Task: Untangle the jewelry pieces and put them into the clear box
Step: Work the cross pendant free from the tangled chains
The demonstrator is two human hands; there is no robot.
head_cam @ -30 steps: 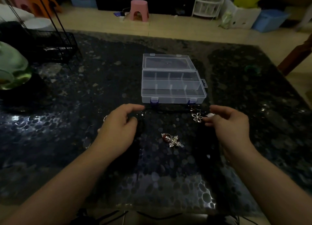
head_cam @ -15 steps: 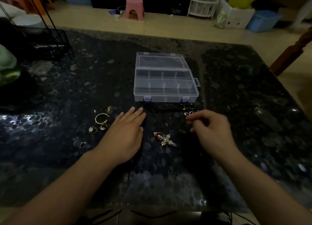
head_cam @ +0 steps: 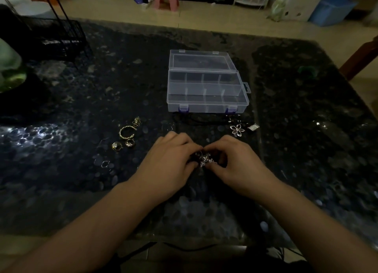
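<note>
A clear plastic box (head_cam: 206,105) with several empty compartments lies open in the middle of the dark table, its lid flat behind it. In front of it my left hand (head_cam: 169,168) and my right hand (head_cam: 239,168) meet around a silver pendant cluster (head_cam: 205,159), fingers closed on it from both sides. A silver flower pendant (head_cam: 237,130) on a dark cord lies near the box's front right corner. A gold open ring (head_cam: 127,132) and several small rings and earrings (head_cam: 122,145) lie scattered to the left.
The table (head_cam: 81,113) is dark glossy stone with a pebble pattern. A black wire rack (head_cam: 59,37) and a green object (head_cam: 10,68) stand at the far left. A small green item (head_cam: 305,70) sits far right. A wooden chair (head_cam: 362,55) edges the right side.
Both hands have come together over the pendant cluster and closed on it. Earlier the left hand lay flat on the table and the right hand was near the flower pendant.
</note>
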